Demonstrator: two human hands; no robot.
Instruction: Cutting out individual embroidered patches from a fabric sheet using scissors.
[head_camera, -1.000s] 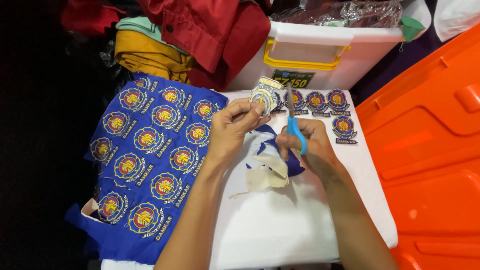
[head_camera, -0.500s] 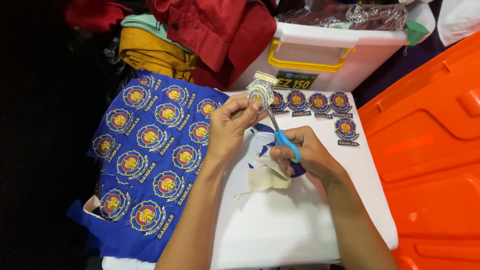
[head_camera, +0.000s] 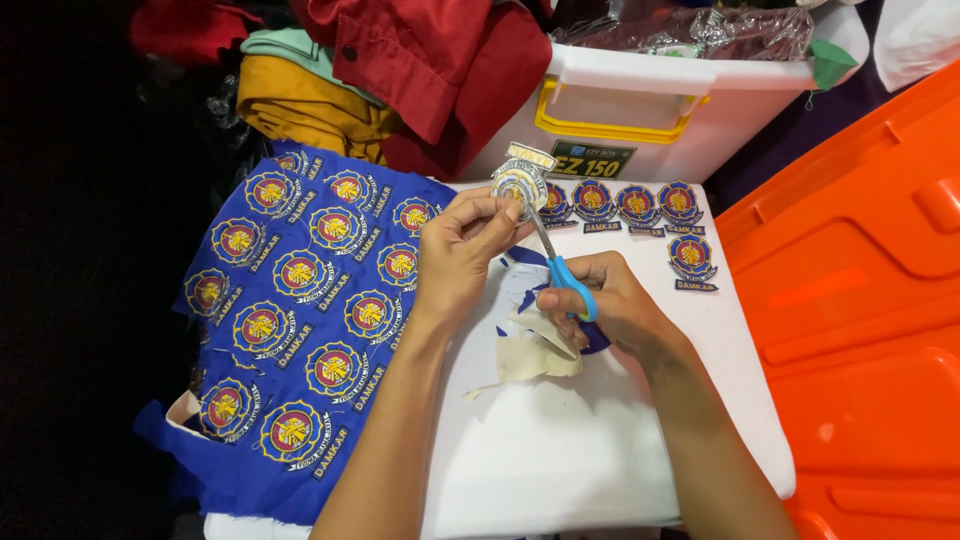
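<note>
The left hand (head_camera: 462, 255) pinches a round embroidered patch (head_camera: 519, 180) up off the white tabletop (head_camera: 560, 450), while the right hand (head_camera: 600, 305) works blue-handled scissors (head_camera: 560, 265), blades at the patch's edge. Cut scraps (head_camera: 535, 350) lie under the wrists. A blue cloth sheet of uncut patches (head_camera: 290, 320) drapes to the left; finished patches (head_camera: 630, 205) line the far edge before a white storage bin (head_camera: 650, 100). An orange lid (head_camera: 860, 300) sits right.
</note>
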